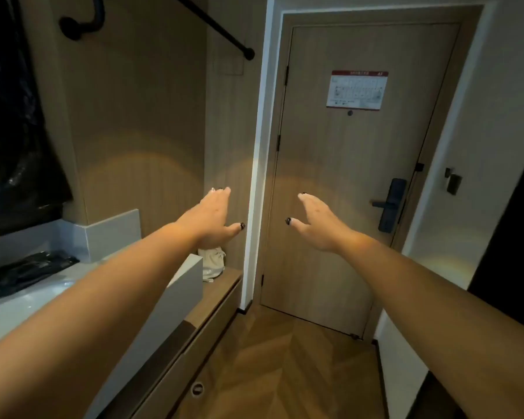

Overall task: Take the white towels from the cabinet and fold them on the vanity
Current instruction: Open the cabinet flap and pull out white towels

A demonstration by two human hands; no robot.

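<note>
My left hand (213, 217) and my right hand (316, 220) are stretched out in front of me at chest height, fingers straight, palms down, holding nothing. The white vanity (182, 282) runs along the left, its counter partly behind my left forearm. Below it is a low wooden cabinet (212, 325) with a round pull on the drawer front. A whitish bundle (211, 264) sits on the cabinet's top just under my left hand; I cannot tell whether it is a towel or a bag.
A wooden entrance door (345, 189) with a dark lock handle (389, 205) stands straight ahead. A black rail (221, 28) crosses the wooden wall above. Black plastic (22, 267) lies on the vanity counter at the left. The floor (285, 367) is herringbone wood.
</note>
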